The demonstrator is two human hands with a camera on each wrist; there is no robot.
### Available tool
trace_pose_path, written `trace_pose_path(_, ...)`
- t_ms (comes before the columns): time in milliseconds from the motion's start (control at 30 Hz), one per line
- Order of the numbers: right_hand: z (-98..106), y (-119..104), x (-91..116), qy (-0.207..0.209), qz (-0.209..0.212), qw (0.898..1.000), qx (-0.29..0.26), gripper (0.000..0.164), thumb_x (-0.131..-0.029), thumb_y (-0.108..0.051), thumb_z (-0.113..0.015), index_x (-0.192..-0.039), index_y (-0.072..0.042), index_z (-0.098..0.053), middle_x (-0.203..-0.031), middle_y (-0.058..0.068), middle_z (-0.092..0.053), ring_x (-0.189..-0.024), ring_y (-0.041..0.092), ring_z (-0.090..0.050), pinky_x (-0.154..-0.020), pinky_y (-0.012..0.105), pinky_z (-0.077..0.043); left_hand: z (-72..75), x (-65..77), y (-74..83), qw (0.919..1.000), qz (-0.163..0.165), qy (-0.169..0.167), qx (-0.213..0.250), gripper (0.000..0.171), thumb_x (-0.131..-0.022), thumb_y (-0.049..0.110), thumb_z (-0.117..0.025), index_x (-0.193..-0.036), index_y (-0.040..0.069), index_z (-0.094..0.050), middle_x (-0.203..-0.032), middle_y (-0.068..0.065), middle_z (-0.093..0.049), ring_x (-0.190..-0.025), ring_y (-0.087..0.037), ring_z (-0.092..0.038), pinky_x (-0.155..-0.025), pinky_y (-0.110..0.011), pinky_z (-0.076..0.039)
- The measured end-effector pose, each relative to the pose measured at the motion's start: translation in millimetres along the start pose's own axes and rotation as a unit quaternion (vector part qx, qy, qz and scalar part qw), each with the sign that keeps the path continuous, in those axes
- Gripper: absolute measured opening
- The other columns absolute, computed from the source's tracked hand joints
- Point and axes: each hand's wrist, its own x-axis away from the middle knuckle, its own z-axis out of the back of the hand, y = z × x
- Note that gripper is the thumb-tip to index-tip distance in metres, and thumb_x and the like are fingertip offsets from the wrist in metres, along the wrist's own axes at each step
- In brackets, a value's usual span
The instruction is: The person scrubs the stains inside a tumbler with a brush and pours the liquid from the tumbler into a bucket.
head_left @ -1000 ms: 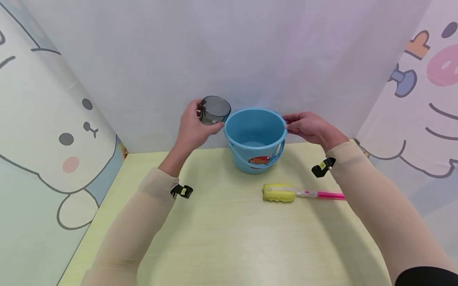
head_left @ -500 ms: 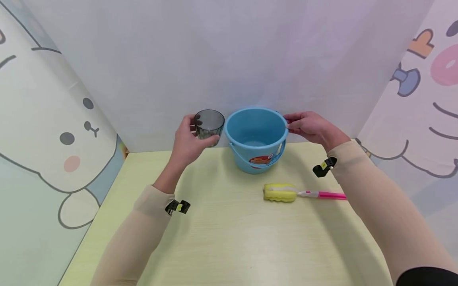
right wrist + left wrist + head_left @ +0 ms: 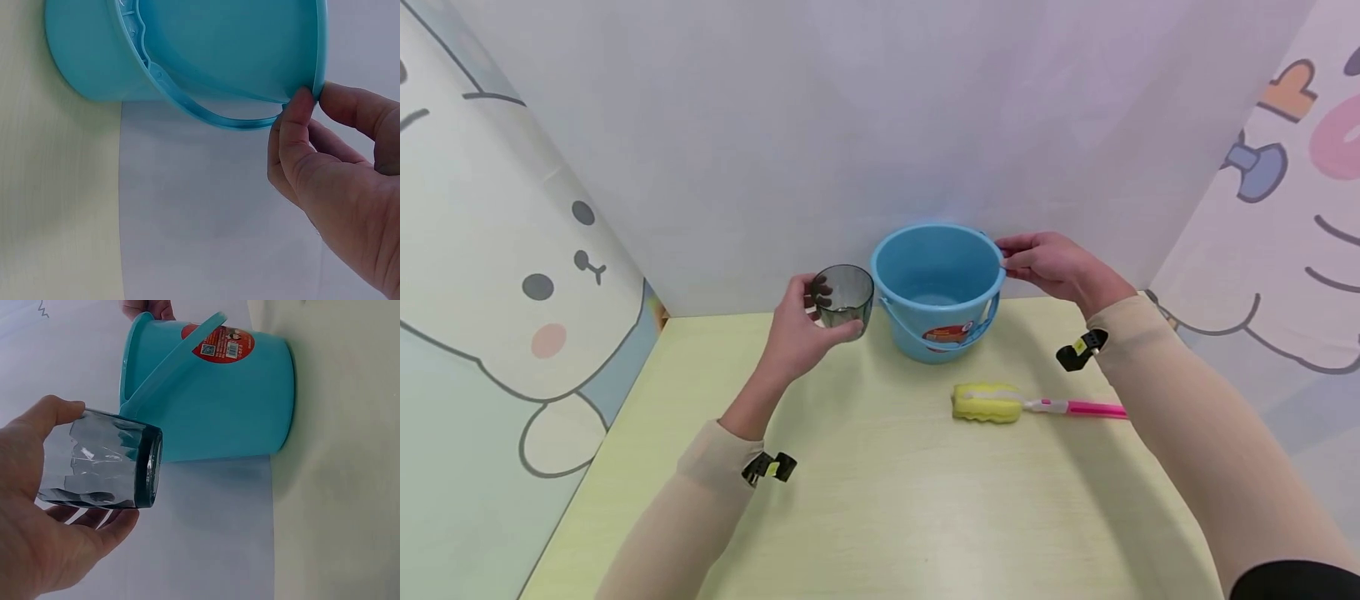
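A smoky grey, see-through drinking glass (image 3: pixel 844 302) is gripped by my left hand (image 3: pixel 797 333), the thumb on its near side and the fingers around the far side. In the left wrist view the glass (image 3: pixel 106 459) is upright and its base is clear of the tabletop. Just right of it stands a blue plastic bucket (image 3: pixel 917 329) with a red label, its handle hanging down in front. My right hand (image 3: pixel 1054 265) pinches the bucket's right rim between thumb and fingers, as the right wrist view shows near the handle's end (image 3: pixel 237 124).
A bottle brush (image 3: pixel 988 403) with a yellow sponge head and pink handle lies in front of the bucket, partly behind the right sleeve. The pale wooden table (image 3: pixel 880 500) meets a white wall (image 3: pixel 775 150) behind. Cartoon-printed panels stand at both sides.
My left hand has lowered the glass from rim height at the bucket's left, first drifting left, then down beside the bucket. The right hand and bucket stay in place.
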Motion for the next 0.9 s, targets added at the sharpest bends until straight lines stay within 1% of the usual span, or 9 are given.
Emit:
trace_pose_path(300,-0.2,-0.4,0.1,0.0,0.001,1.0,-0.007,0.054,-0.111,-0.002,-0.052,-0.162,0.002,-0.037,-0.157,0.023,-0.044,-0.135,0.037,-0.052,-0.093,0.023,-0.058,-11.8,20.0,-12.8,0.9992,0.015,-0.037,0.004,0.089,-0.083,0.025,-0.091,-0.151,0.003,-0.037,-0.14,-0.016,-0.053,-0.128,-0.031,-0.053,-0.111,-0.053,-0.049)
trace_pose_path(467,-0.5,-0.8,0.8,0.0,0.001,1.0,-0.005,0.054,-0.111,-0.002,-0.052,-0.162,0.002,-0.037,-0.157,0.023,-0.044,-0.135,0.038,-0.052,-0.093,0.023,-0.058,-21.7,33.0,-22.6,0.9984,0.025,-0.051,0.004,0.089,-0.081,0.023,-0.093,-0.148,0.004,-0.039,-0.139,-0.016,-0.055,-0.128,-0.031,-0.054,-0.11,-0.054,-0.05)
trace_pose_path(633,-0.3,-1.1,0.4,0.002,0.001,1.0,-0.004,0.054,-0.111,-0.003,-0.052,-0.162,0.002,-0.036,-0.158,0.023,-0.044,-0.137,0.039,-0.05,-0.093,0.023,-0.058,-32.5,46.7,-32.1,0.9967,0.037,-0.071,0.016,0.089,-0.08,0.021,-0.095,-0.147,0.003,-0.039,-0.139,-0.02,-0.056,-0.13,-0.033,-0.054,-0.112,-0.056,-0.048)
trace_pose_path(900,-0.5,0.1,-0.8,0.006,0.0,1.0,-0.005,0.055,-0.111,-0.003,-0.053,-0.163,0.002,-0.036,-0.158,0.023,-0.043,-0.138,0.039,-0.05,-0.093,0.023,-0.058,-45.8,61.8,-45.7,0.9944,0.056,-0.088,0.014,0.092,-0.077,0.021,-0.097,-0.146,0.004,-0.04,-0.139,-0.017,-0.057,-0.131,-0.032,-0.054,-0.111,-0.054,-0.05)
